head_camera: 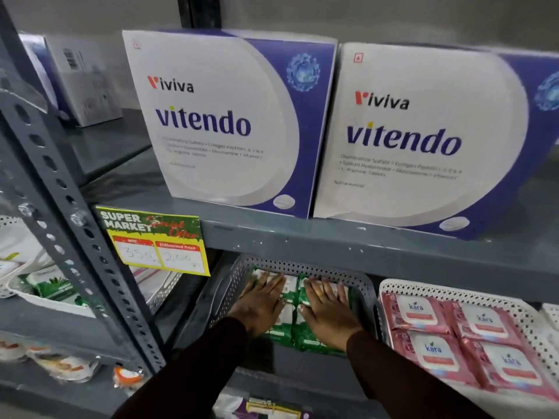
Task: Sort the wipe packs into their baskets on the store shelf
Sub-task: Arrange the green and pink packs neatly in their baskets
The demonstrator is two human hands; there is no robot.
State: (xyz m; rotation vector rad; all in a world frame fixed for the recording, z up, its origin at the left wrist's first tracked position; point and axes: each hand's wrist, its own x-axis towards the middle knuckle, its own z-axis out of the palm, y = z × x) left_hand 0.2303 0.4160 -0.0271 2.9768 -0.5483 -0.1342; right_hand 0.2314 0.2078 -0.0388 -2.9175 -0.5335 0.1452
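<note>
The left hand [261,303] and right hand [326,313] lie flat, fingers spread, palms pressing down on green wipe packs [292,334] in the grey basket [239,272] on the lower shelf [332,241]; neither grips anything. At least four green packs show. Just right, a white basket [393,284] holds four pink packs [459,337]. Above stand two Vitendo boxes [230,122].

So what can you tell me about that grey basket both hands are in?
The grey basket looks like plastic, with perforated walls and rounded corners. It sits on the lower shelf, under the grey shelf edge, beside a white basket of pink packs. It holds green wipe packs laid flat in rows. The left hand and right hand lie flat, palms down, on the packs. Its far wall is partly hidden.
</note>
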